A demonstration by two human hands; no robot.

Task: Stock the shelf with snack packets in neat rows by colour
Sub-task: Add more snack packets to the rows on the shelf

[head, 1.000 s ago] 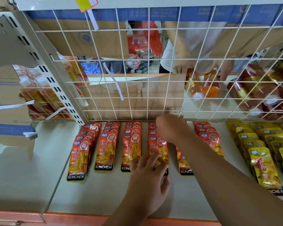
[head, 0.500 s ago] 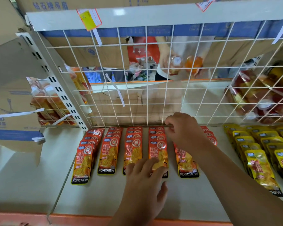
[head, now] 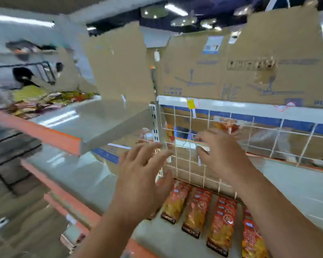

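— On the pale grey metal shelf (head: 296,192), where do the packets lie?
— The red-orange foil snack packets (head: 220,226) lie flat in overlapping rows, below both hands.
— And the hands?
— The left hand (head: 142,175) is raised, fingers spread wide. The right hand (head: 222,155) is up beside it, fingers loosely spread, before the white wire grid panel (head: 190,164). Everything is blurred.
— Above?
— Brown cardboard boxes (head: 250,67) stand on the top shelf.

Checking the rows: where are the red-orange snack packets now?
Head view, lower centre-right: the red-orange snack packets lie on the grey shelf below the white wire grid, between the left hand and right forearm.
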